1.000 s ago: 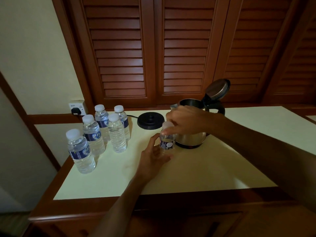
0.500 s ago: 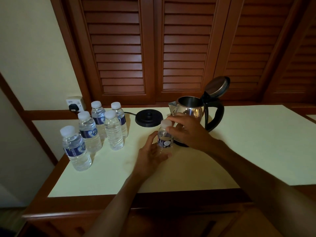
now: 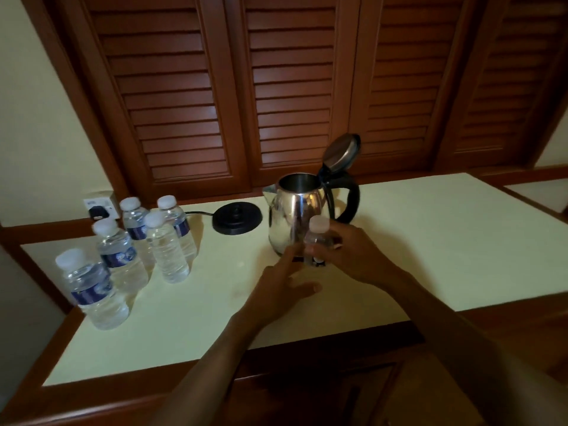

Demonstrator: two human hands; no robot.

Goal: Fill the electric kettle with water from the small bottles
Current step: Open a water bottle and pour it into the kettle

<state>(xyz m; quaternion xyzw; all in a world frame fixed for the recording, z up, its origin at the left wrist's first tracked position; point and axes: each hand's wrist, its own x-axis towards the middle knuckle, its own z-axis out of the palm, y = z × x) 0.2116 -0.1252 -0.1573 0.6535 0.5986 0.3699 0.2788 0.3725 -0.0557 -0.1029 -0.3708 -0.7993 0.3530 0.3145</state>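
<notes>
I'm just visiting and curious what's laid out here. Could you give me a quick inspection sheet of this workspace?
Surface: pale countertop with a wooden edge.
Job's things: steel kettle off its base, lid open; capped small bottle in front of it; five capped bottles grouped at left.
Clutter: nothing seen.
Hands: right hand wraps the small bottle; left hand open beside it, fingers spread.
Cables: black cord runs from the kettle base towards the wall socket.
Surroundings: louvred wooden doors behind.
</notes>
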